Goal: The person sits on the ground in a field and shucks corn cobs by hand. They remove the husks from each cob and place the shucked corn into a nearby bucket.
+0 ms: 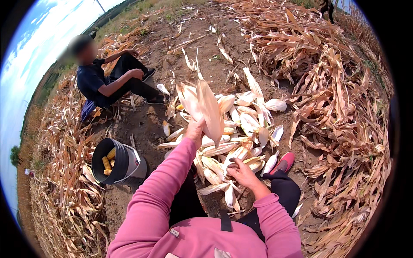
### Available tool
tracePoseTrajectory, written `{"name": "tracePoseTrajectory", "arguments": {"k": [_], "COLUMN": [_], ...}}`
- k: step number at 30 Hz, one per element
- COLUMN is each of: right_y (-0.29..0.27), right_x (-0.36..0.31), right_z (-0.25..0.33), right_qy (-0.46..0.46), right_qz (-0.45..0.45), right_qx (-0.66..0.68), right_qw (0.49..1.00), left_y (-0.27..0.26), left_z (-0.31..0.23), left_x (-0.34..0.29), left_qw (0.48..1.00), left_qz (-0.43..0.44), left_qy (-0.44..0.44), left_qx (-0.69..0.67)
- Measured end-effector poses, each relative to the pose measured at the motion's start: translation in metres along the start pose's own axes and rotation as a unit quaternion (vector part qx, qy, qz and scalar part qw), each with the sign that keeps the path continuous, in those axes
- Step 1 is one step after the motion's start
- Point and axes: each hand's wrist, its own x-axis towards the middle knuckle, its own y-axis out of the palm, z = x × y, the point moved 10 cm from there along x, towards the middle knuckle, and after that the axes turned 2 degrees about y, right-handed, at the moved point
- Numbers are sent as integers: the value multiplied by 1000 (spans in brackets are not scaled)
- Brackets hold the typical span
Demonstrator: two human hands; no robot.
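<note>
Over the corn pile (247, 116), left hand (196, 130) is closed on a pale dry husk (210, 109), leaves flared upward; can't tell if an ear's inside. Right hand (241, 173) sits at the pile's near side, fingers bent; can't tell if it's gripping anything. Bucket (134, 165) to the left, tilted, yellow cobs (107, 163) inside. Co-worker (92, 84) seated beyond it.

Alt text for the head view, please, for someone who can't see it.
A left hand grips pale, papery corn husk over a heap of cream husks and ears; the right hand is low, at the heap's near side. Leftward, a round grey bucket holds yellow corncobs; beyond it sits a person in dark clothes.
</note>
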Motion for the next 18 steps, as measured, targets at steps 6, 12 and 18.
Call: {"name": "tracePoseTrajectory", "arguments": {"k": [6, 12, 18], "right_y": [-18, -35, -53], "right_x": [49, 58, 46], "right_z": [16, 30, 50], "right_qy": [-55, -59, -82], "right_qz": [-150, -224, -273], "right_qx": [-49, 9, -138], "right_qw": [986, 973, 948], "left_y": [17, 46, 36], "left_z": [49, 53, 48], "left_x": [7, 14, 10], "left_qw": [999, 999, 999], "left_qz": [-14, 21, -22], "left_qy": [-37, -26, 8], "left_qx": [19, 42, 24]}}
